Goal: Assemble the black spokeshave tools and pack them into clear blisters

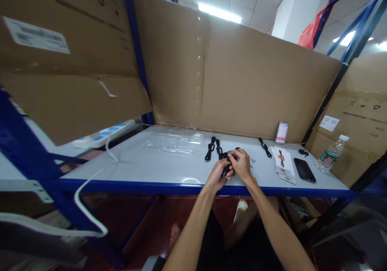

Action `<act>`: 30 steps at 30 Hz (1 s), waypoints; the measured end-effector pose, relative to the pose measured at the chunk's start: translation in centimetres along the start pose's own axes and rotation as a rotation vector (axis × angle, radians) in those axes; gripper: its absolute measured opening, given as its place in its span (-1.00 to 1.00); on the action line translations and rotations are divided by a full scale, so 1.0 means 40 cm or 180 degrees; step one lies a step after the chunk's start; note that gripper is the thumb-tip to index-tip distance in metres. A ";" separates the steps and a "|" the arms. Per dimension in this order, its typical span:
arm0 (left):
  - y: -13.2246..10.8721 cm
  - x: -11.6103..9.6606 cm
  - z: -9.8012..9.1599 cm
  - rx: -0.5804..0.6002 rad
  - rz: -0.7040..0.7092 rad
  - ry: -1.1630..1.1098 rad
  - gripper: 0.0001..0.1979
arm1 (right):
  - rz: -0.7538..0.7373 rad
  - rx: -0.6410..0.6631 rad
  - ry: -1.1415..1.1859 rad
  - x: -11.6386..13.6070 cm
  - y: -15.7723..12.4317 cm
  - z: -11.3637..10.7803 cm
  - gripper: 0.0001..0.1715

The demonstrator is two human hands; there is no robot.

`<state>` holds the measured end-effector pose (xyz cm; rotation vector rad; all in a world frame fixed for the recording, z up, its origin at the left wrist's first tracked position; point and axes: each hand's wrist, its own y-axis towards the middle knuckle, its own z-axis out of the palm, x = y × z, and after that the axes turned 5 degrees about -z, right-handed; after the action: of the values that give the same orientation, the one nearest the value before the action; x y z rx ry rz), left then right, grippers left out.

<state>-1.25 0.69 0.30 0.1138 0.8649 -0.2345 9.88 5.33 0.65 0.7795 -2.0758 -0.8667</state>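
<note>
Both my hands meet over the grey table (169,170) near its front edge. My left hand (219,172) and my right hand (241,164) are closed together on a small black watch-like piece (227,158), fingers pinched around it. Just behind them lie two loose black straps (211,148), and a further black strap (265,147) lies to the right. What exactly the fingers pinch is partly hidden.
A white flat package (284,164), a dark phone (304,169) and a water bottle (331,153) sit at the table's right. Clear plastic wrap (169,144) lies left of centre. Cardboard sheets (242,81) wall the back. A white power strip (102,136) with cable is at the left.
</note>
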 end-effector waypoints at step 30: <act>0.000 -0.002 -0.005 0.0024 -0.0081 -0.0142 -0.85 | -0.0058 0.0004 0.0228 0.002 0.001 -0.014 -0.75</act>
<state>-1.46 0.73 0.24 0.1044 0.8216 -0.2632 10.28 5.13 0.98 0.8198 -2.0095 -0.8354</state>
